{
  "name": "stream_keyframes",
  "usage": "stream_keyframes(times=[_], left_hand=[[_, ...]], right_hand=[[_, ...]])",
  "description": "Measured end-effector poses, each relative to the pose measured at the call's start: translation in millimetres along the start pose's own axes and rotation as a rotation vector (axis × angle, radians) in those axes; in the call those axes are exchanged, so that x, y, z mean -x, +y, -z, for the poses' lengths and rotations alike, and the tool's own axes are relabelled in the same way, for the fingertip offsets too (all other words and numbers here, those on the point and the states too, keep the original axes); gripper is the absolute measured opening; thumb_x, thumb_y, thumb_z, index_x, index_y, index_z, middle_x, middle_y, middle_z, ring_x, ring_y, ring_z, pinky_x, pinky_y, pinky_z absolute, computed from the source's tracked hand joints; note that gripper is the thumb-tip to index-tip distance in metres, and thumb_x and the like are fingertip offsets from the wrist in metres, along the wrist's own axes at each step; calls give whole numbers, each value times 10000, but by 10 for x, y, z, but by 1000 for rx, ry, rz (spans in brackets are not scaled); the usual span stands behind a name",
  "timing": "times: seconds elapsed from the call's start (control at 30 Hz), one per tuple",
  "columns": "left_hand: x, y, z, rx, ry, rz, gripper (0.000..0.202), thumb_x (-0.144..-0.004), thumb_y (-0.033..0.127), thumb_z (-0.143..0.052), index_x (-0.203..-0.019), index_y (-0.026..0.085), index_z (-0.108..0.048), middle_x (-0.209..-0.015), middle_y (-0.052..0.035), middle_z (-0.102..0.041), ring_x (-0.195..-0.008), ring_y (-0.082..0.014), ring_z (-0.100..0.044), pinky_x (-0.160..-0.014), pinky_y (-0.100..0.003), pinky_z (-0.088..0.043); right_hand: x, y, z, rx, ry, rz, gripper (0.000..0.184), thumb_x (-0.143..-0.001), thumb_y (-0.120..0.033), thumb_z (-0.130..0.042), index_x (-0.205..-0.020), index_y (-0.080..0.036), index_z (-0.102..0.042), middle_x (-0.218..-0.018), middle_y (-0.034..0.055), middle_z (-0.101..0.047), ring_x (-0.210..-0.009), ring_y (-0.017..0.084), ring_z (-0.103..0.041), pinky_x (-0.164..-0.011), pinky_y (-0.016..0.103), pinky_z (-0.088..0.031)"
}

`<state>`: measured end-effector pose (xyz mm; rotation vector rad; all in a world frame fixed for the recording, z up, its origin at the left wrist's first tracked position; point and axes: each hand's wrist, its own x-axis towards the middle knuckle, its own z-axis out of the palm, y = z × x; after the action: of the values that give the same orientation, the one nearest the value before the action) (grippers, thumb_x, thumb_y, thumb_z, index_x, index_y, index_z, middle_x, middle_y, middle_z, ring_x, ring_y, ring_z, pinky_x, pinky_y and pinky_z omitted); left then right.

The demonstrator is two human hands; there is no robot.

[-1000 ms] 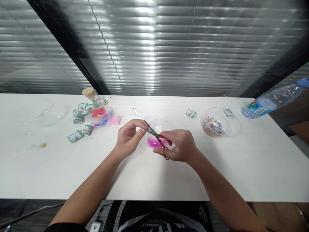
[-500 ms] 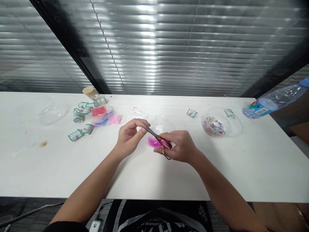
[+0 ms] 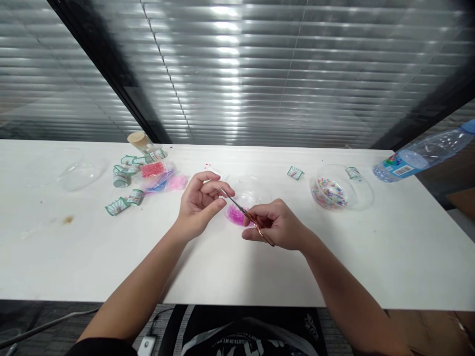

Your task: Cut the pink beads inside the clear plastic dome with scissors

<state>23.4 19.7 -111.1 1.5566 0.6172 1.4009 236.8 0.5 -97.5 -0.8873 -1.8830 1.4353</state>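
My right hand (image 3: 277,225) grips small copper-handled scissors (image 3: 248,216), blades closed and pointing up-left toward my left hand (image 3: 200,203). The left thumb and forefinger are pinched together at the blade tips; what they hold is too small to make out. Both hands hover over a clear bowl (image 3: 251,190) with pink beads (image 3: 235,214) in its bottom, in the middle of the white table (image 3: 222,267).
A clear bowl of mixed coloured beads (image 3: 339,192) sits right of my hands, with a small packet (image 3: 294,173) beside it. Left are bead bags and small packets (image 3: 144,175), a cork-topped jar (image 3: 139,141) and another clear bowl (image 3: 79,170). A plastic bottle (image 3: 419,154) lies far right.
The scissors have turned edge-on in my right hand and their blades have closed. My left fingers have lifted slightly. Nothing else on the table has moved.
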Motion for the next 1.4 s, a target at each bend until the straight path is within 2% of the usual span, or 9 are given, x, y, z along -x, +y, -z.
stream_keyframes(times=[0.13, 0.37, 0.87, 1.07, 1.4], left_hand=[[-1, -3, -1, 43, 10, 26, 342, -836, 210, -687, -1112, 222, -485, -862, -33, -700, -812, -150, -656, -726, -293, -500], [3, 9, -11, 85, 8, 33, 368, -819, 168, -703, -1117, 228, -495, -825, -8, -681, -823, -145, -660, -747, -288, -510], [16, -13, -1, 66, -15, 65, 348, -827, 202, -704, -1117, 223, -512, -808, -12, -672, -852, -168, -660, -784, -318, -508], [12, -17, 3, 69, -49, 45, 324, -853, 159, -667, -1134, 226, -520, -843, -15, -683, -874, -153, -657, -808, -310, -499], [18, -34, 13, 59, -10, 86, 350, -820, 215, -714, -1109, 220, -517, -810, -19, -680, -869, -178, -664, -812, -334, -506]], right_hand=[[13, -35, 11, -114, -60, -50, 315, -701, -388, -798, -687, -147, -595, -471, -93, -331, -453, 47, -260, -441, 210, -235], [24, -16, 13, -177, -112, -72, 282, -719, -370, -785, -724, -143, -618, -455, -100, -339, -434, 40, -260, -438, 208, -242], [21, -20, 17, -228, -125, -106, 262, -707, -333, -790, -704, -142, -611, -445, -101, -341, -429, 38, -266, -431, 205, -231], [18, -14, 23, -220, -133, -110, 279, -709, -351, -793, -707, -143, -607, -448, -104, -320, -438, 39, -256, -439, 209, -227], [15, -31, 29, -208, -137, -135, 312, -715, -395, -787, -688, -146, -599, -454, -101, -322, -446, 44, -265, -443, 213, -238]])
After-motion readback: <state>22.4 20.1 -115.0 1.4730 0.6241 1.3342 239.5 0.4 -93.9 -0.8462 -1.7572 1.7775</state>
